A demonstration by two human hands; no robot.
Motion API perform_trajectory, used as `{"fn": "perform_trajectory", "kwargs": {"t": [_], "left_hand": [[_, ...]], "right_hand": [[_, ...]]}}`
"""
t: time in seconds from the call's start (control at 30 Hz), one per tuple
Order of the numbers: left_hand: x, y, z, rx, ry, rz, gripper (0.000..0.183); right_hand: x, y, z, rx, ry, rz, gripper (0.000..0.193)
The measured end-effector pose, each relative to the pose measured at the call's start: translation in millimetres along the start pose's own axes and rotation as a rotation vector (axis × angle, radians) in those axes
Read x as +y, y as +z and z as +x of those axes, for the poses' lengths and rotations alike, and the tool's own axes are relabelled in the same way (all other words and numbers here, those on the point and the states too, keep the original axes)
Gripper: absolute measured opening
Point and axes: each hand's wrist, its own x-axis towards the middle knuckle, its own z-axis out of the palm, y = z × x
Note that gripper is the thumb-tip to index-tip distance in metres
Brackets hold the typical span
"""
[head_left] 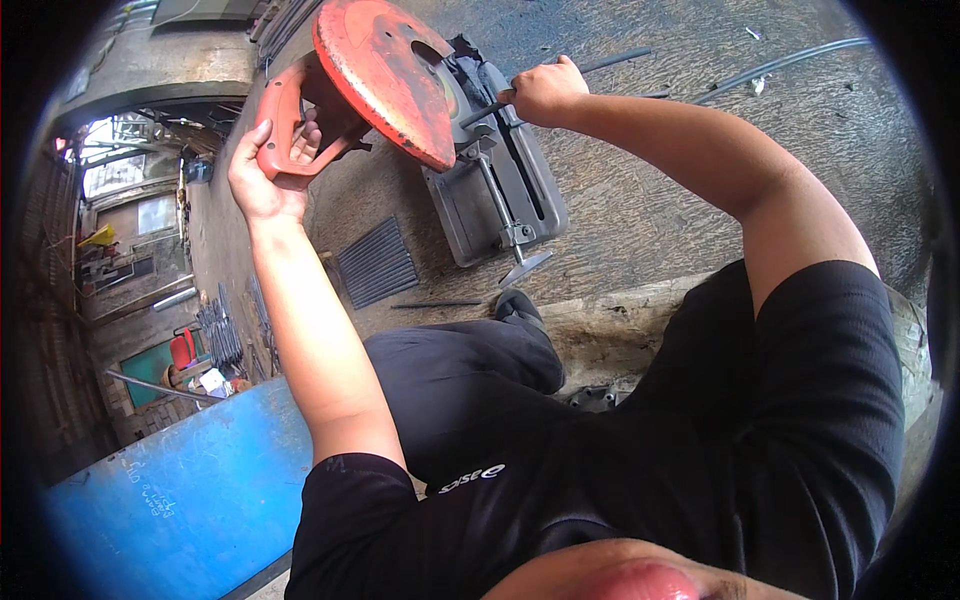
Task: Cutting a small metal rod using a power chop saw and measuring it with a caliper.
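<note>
An orange chop saw with a round, worn blade guard (pixel 372 75) stands on the floor in front of me. My left hand (pixel 268 185) is closed round the saw's orange loop handle (pixel 283 110), left of the guard. Beyond the saw's grey base (pixel 455 220), my right hand (pixel 548 92) grips a dark metal rod (pixel 620 58). The rod runs from the upper right through that hand to the saw's vise, below the guard's edge. The vise's screw (pixel 500 195) and T-shaped handle (pixel 525 268) point toward me. The guard hides much of the blade.
Several short dark rods (pixel 378 262) lie side by side left of the base, with a single rod (pixel 436 303) nearer my foot (pixel 520 308). Long grey rods (pixel 790 68) lie at the far right. A blue panel (pixel 190 490) stands at the lower left.
</note>
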Motion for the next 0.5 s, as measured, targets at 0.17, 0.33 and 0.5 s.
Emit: {"fn": "perform_trajectory", "kwargs": {"t": [0.17, 0.33, 0.5], "left_hand": [[0.1, 0.5, 0.2, 0.018, -0.002, -0.010, 0.054], [0.6, 1.6, -3.2, -0.033, -0.007, -0.005, 0.054], [0.5, 2.3, -2.8, -0.033, -0.005, -0.017, 0.053]], "right_hand": [[-0.1, 0.1, 0.2, -0.012, 0.002, 0.009, 0.044], [-0.6, -0.7, 0.3, -0.008, 0.007, 0.003, 0.044], [-0.9, -2.9, -0.9, -0.020, -0.007, -0.001, 0.044]]}}
